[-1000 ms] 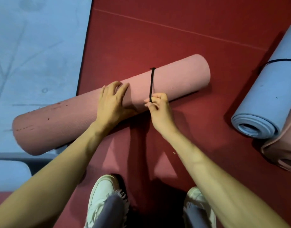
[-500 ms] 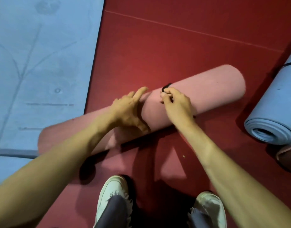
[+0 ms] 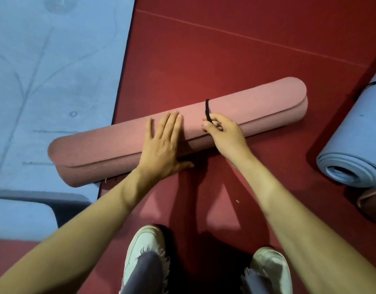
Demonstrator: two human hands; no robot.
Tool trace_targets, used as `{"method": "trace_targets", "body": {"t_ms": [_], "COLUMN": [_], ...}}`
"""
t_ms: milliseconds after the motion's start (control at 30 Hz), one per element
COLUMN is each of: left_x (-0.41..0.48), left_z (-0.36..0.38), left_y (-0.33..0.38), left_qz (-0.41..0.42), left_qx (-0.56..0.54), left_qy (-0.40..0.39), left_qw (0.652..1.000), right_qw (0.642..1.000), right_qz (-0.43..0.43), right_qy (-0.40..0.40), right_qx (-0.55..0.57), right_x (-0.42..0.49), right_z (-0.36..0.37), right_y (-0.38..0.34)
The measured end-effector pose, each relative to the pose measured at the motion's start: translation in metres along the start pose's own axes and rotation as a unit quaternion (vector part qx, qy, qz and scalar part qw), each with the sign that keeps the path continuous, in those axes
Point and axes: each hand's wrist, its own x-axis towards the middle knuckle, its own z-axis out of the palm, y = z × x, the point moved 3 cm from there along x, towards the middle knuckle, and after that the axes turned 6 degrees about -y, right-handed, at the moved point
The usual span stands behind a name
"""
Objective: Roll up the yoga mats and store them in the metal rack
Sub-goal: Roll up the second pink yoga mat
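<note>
Where the band (image 3: 206, 108) passes behind the pink mat (image 3: 259, 109) it is hidden (a blue roll (image 3: 359, 132) is cut off, right); the right hand (image 3: 226, 137) pinches it, and the left hand (image 3: 161, 145) presses flat on the mat beside it.

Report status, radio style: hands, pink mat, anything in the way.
Left hand flat on rolled pink mat. Right hand pinches black cord looped over it. Rolled blue mat apart at right, nothing blocking.
</note>
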Motion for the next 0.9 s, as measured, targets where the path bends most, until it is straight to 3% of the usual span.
{"method": "trace_targets", "body": {"t_ms": [100, 233, 333, 433, 500, 567, 633, 700, 900], "left_x": [0.01, 0.033, 0.04, 0.038, 0.038, 0.041, 0.04, 0.033, 0.018], "left_z": [0.002, -0.017, -0.026, -0.025, -0.026, -0.032, -0.037, -0.033, -0.01], "left_y": [-0.004, -0.011, -0.011, -0.003, -0.008, -0.022, -0.03, -0.022, -0.006], "left_qz": [-0.016, -0.02, -0.022, -0.035, -0.037, -0.071, -0.094, -0.053, -0.044], "left_qx": [0.092, 0.068, -0.054, -0.251, -0.311, -0.334, -0.298, -0.197, 0.009], "left_qy": [-0.065, -0.071, -0.164, -0.275, -0.266, -0.169, -0.034, 0.022, -0.133], "left_qw": [0.994, 0.995, 0.985, 0.927, 0.911, 0.924, 0.949, 0.979, 0.99], "right_qw": [1.0, 1.0, 0.999, 0.999, 0.998, 0.997, 0.991, 0.991, 0.992], "right_qz": [-0.005, 0.004, -0.009, -0.008, -0.001, 0.011, 0.023, 0.029, 0.043], "right_qy": [-0.009, 0.002, 0.001, -0.039, -0.055, -0.047, -0.035, -0.031, -0.034], "right_qx": [0.002, 0.019, 0.041, -0.015, -0.011, 0.059, 0.123, 0.125, 0.118], "right_x": [-0.003, -0.005, -0.005, -0.006, -0.01, -0.012, -0.013, -0.01, -0.003], "right_z": [0.003, 0.011, 0.007, -0.001, -0.003, -0.005, -0.005, 0.001, 0.021], "right_y": [-0.004, -0.003, -0.002, 0.0, 0.004, 0.008, 0.01, 0.012, 0.02]}}
